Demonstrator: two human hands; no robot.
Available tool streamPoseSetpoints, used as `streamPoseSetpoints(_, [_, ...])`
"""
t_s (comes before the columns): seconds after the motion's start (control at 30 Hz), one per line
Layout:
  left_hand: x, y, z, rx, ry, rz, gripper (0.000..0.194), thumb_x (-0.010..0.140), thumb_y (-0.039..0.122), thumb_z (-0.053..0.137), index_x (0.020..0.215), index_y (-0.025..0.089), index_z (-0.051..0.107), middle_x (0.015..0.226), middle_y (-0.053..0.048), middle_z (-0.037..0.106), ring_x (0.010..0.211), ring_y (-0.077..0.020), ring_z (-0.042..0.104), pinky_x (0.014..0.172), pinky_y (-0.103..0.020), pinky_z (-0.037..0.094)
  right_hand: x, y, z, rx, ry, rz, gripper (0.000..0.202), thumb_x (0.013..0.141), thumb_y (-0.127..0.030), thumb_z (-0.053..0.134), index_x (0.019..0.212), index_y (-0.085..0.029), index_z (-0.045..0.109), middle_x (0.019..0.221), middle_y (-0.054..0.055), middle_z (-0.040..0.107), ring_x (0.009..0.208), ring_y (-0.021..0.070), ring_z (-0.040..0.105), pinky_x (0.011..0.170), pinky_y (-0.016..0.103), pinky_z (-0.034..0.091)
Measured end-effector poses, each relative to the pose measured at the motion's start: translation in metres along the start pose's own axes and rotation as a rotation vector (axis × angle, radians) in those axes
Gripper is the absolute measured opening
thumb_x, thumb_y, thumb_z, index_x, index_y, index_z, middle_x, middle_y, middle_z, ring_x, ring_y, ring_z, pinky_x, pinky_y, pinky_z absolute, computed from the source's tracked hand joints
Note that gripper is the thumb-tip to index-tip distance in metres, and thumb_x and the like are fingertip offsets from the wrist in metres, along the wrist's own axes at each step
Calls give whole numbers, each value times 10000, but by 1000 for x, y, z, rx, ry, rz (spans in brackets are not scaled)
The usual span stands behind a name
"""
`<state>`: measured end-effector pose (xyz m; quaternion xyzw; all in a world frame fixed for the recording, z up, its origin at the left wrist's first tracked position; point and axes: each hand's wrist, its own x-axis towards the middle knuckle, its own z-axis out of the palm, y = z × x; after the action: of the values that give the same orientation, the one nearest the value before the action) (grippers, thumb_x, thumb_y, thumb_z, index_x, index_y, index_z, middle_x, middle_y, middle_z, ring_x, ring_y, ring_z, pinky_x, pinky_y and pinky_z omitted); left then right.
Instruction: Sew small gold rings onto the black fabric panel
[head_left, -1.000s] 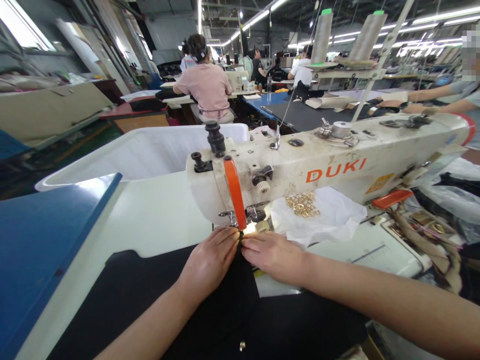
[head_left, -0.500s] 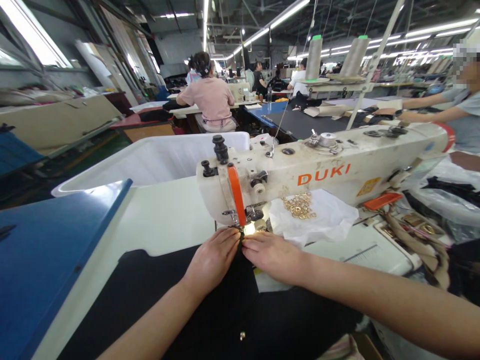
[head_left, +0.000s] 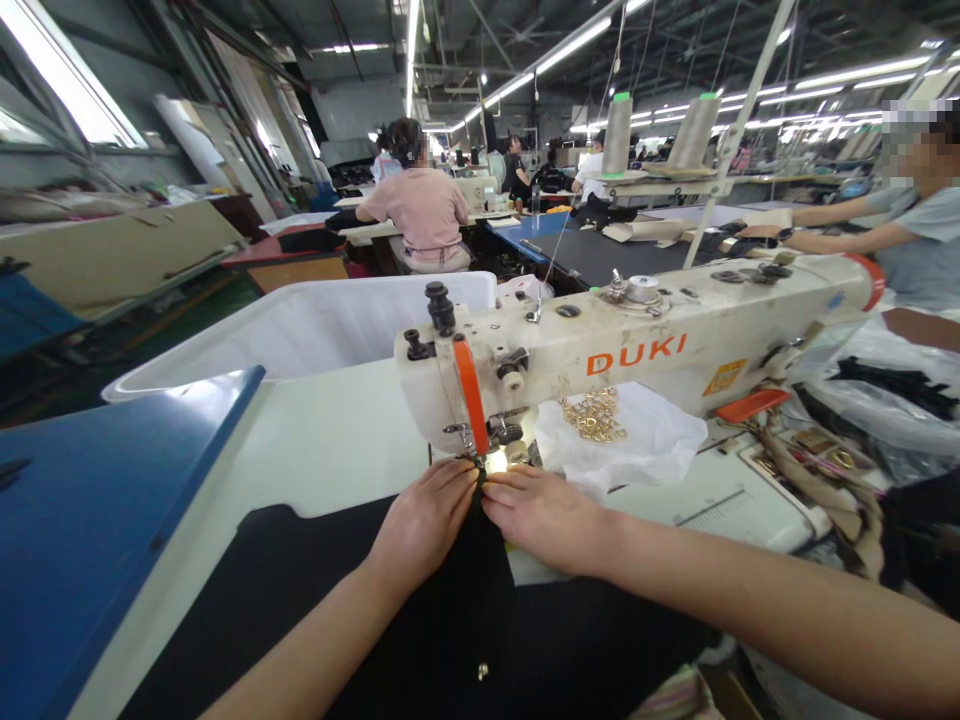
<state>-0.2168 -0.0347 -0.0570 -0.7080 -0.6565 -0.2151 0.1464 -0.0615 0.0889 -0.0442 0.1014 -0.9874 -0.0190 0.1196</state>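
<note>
Black fabric (head_left: 300, 590) lies over the pale machine table and runs up to the needle area of a white sewing machine (head_left: 637, 340) marked DUKI. My left hand (head_left: 426, 515) is closed on the fabric just left of the presser foot, fingers pressed together. Opposite it, my right hand (head_left: 544, 515) pinches the fabric right beside the foot. Both sets of fingertips nearly meet under the orange guard (head_left: 471, 395). A small gold metal piece (head_left: 483, 671) rests on the fabric near the bottom. The stitching point is partly hidden by my fingers.
Gold rings (head_left: 592, 413) sit on white wrapping (head_left: 660, 445) beside the machine. A blue board (head_left: 112, 500) is at left, a white bin (head_left: 300, 320) behind. An orange tray (head_left: 752, 405) stands at right. People (head_left: 427, 205) work beyond, one at the far right.
The view has shifted slightly, so the machine appears a little further left. My hands stay on the fabric by the presser foot.
</note>
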Motion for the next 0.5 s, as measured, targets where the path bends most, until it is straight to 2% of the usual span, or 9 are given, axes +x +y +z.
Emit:
streamPoseSetpoints(0.27, [-6,4,-3,1,-11,22,254,936,205,386,1034,121,604,1017,-101,654,981,-203,601,890,-377,537,0,-9,-2,50,-22,0,210,903,-173,450,1067,-112,567,1064,103,606,1048,206,529,924,353,431])
streamPoseSetpoints(0.4, [-14,13,-9,-4,-4,49,253,937,193,381,1043,128,601,1011,-98,649,973,-193,601,878,-358,540,-7,-22,-2,81,20,-8,238,892,-167,454,1090,-92,563,1086,114,603,1058,215,517,935,351,432])
streamPoseSetpoints(0.5, [-14,16,-11,-3,4,67,236,935,181,381,980,133,607,962,-84,649,923,-186,605,831,-336,550,-11,-27,-1,100,38,10,247,887,-175,463,1095,-89,566,1111,123,598,1059,217,515,934,347,436])
